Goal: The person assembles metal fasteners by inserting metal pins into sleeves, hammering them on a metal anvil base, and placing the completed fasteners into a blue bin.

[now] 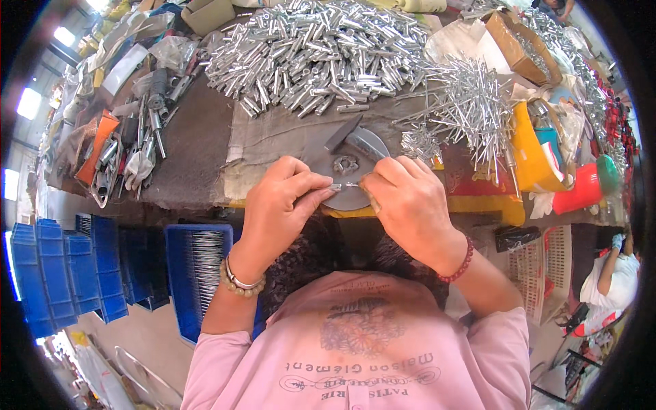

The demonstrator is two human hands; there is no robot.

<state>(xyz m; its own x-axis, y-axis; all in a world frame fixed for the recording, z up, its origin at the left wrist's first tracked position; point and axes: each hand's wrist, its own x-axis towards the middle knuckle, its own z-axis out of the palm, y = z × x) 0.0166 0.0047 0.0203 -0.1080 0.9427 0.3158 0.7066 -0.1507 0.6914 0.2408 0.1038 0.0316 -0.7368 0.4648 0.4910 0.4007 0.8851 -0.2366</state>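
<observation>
Pinching a small metal sleeve (335, 186) between thumb and fingertips, our left hand (283, 198) sits just left of the round metal disc (348, 179), fingers closed tight on the part. Our right hand (410, 201) is just right of the disc, fingers clamped together on a thin metal pin (352, 184) whose tip points at the sleeve; the two parts are nearly touching, and we cannot tell if they actually meet. Both parts hover over the disc's lower edge. The disc lies on the surface (198, 143) at its near edge, with a dark angled blade-like piece (344, 132) lying across its top.

Beyond the disc, a big heap of silver tubes (314, 51) covers the far side of the surface. Right of the disc, a loose tangle of long thin pins (471, 109) spreads out, and further right of that a yellow bag (529, 150) and a red cup (581, 191). Far left of the disc, a clutter of tools and an orange item (99, 143). Below and left of the disc, under the surface edge, a blue crate (195, 270) holds thin rods, with more blue bins (61, 273) stacked further left. A beaded bracelet (239, 285) is on our left wrist, a red bead bracelet (459, 266) on the right. Another person (611, 277) in white sits far right and below the disc.
</observation>
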